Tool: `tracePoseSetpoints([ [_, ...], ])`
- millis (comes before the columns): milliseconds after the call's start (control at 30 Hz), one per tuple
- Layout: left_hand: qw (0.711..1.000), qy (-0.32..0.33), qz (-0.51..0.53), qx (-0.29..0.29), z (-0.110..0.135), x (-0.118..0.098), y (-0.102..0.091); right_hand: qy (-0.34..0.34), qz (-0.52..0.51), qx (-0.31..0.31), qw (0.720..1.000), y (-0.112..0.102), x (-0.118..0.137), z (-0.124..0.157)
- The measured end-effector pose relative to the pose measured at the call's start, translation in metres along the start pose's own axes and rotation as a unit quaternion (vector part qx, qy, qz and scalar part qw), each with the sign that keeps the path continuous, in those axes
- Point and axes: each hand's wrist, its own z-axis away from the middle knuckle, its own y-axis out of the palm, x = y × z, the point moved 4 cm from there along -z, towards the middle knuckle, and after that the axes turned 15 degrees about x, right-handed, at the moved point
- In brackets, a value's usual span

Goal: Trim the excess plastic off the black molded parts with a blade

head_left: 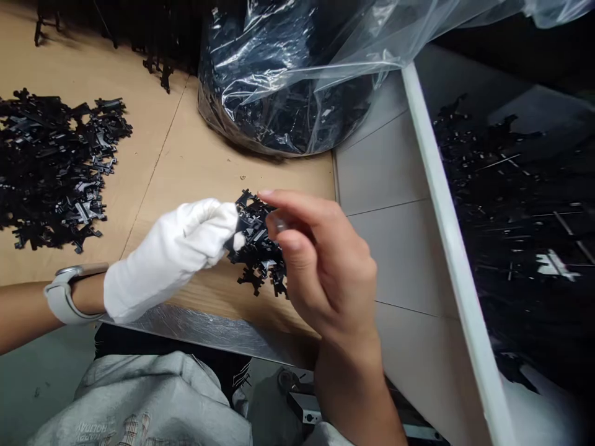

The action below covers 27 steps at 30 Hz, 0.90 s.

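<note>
My left hand (176, 251) wears a white glove and pinches a cluster of small black plastic parts (255, 238) above the table's front edge. My bare right hand (320, 260) has its fingers curled round the same cluster from the right, thumb and forefinger pressed on the parts. A grey watch (65, 291) sits on my left wrist.
A heap of loose black parts (51, 167) lies at the left on the brown table (186, 155). A clear plastic bag full of black parts (288, 93) stands at the back. A white-walled bin (446, 217) holding more black parts (511, 198) is at the right.
</note>
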Motion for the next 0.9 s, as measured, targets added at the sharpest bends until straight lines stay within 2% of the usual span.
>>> tracePoseSetpoints([
  [100,0.997,0.041,-0.069,0.01,0.002,0.001,-0.002,-0.035,0.013,0.008,0.999,0.002,0.005,-0.001],
  [300,0.986,0.054,-0.157,-0.004,0.007,0.001,-0.004,-0.073,0.027,-0.002,0.997,0.003,0.008,-0.003],
  [400,0.994,0.028,-0.105,0.022,0.005,0.002,0.0,-0.085,0.009,0.0,0.996,0.004,0.007,-0.003],
  [533,0.998,-0.042,-0.017,0.043,0.002,0.002,-0.001,-0.083,-0.007,0.004,0.997,0.005,0.007,-0.003],
  [700,0.995,-0.092,-0.007,0.039,-0.001,-0.003,-0.002,-0.057,-0.022,0.011,0.998,0.004,0.007,-0.001],
  [900,0.99,-0.108,0.091,0.016,0.002,-0.003,0.006,0.002,-0.02,-0.061,0.998,-0.001,-0.001,0.002],
])
